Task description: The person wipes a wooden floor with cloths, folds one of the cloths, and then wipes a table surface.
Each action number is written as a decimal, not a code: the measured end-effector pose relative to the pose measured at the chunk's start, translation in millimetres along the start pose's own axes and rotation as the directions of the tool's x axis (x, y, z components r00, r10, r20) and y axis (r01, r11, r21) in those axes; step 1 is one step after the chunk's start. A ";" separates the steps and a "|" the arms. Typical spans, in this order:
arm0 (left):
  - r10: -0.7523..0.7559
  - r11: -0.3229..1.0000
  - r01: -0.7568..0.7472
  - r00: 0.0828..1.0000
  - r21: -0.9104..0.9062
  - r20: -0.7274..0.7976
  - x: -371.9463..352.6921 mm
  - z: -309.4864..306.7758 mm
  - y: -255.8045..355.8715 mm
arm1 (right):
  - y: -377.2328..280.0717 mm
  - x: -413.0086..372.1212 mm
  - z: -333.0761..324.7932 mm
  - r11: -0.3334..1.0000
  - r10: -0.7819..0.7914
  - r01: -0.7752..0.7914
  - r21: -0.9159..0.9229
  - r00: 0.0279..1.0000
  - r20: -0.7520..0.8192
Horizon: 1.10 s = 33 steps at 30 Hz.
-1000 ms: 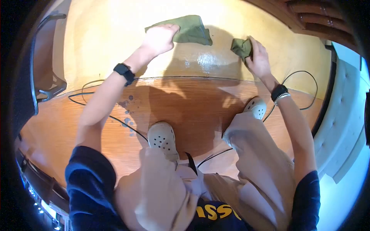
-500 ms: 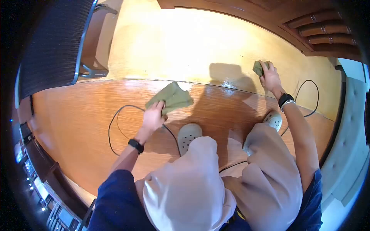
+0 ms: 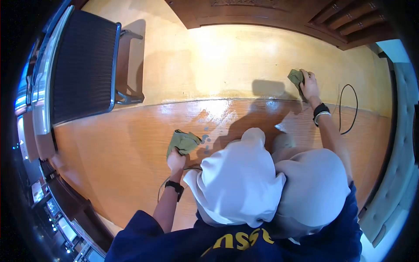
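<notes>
My left hand (image 3: 176, 160) is closed on a folded green cloth (image 3: 184, 143) held over the orange wood-look floor, left of my knees. Further out on the right, my right hand (image 3: 309, 85) grips a second, bunched green cloth (image 3: 296, 77) on the pale yellow floor, close to the seam between the two floor surfaces. Small grey marks (image 3: 205, 139) show on the floor just right of the left cloth. A dark band sits on each wrist.
A black mesh chair (image 3: 85, 65) stands at the left. Carved wooden furniture (image 3: 262, 19) spans the far side. A black cable (image 3: 341, 109) loops on the floor at right, beside a grey tufted upholstered piece (image 3: 393, 161). Dark shelving (image 3: 72, 203) is at lower left.
My left hand has moved nearer my body with its cloth, which is now more folded. My right hand has barely moved. My view has shifted, and my knees now hide most of my shoes.
</notes>
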<state>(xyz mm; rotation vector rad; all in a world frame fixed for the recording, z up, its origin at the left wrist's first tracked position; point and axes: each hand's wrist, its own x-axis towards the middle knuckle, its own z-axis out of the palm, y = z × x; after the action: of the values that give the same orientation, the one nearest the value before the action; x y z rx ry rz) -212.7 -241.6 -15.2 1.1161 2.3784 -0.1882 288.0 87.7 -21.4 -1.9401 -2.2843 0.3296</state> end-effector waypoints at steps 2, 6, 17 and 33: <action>-0.105 0.994 0.104 0.994 0.012 0.039 -3.7 -1.6 6.5 | -3.8 -4.0 16.1 0.994 0.096 -0.088 0.064 0.986 -0.138; -0.061 0.998 0.058 0.975 -0.020 -0.214 -12.1 13.4 0.6 | -18.5 -13.5 40.1 0.992 0.129 -0.118 0.052 0.910 -0.395; -0.174 0.907 0.060 0.955 -0.417 -0.240 69.5 -18.5 109.8 | -26.7 -23.7 36.5 1.000 0.020 -0.024 -0.004 0.904 -0.428; 0.750 0.661 -0.750 0.661 0.005 0.034 62.4 -40.5 167.8 | -11.3 -37.6 21.6 0.991 -0.131 0.136 0.003 0.958 -0.255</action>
<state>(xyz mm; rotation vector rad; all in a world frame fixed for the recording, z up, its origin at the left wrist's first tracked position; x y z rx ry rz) -135.5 -76.1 3.1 1.9841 1.6834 0.0700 278.4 47.2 -37.9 -1.6953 -2.2182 0.0830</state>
